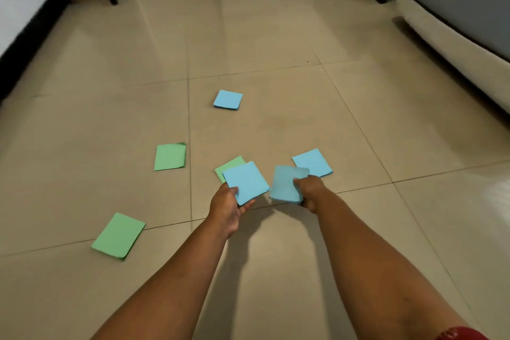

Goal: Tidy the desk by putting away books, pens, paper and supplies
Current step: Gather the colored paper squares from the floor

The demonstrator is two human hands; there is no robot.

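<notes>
Your left hand (225,208) pinches a blue paper stack (245,186) over the tiled floor (276,124); your right hand (309,192) grips a second blue stack (287,183) — blurred, so its edges are unclear. Loose stacks lie around — three green (169,157), two blue (228,99).

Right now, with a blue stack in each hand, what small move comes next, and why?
Probably bring the right hand stack onto the left hand stack, freeing one of the hands. Three green stacks and two blue ones lie on the floor.
</notes>
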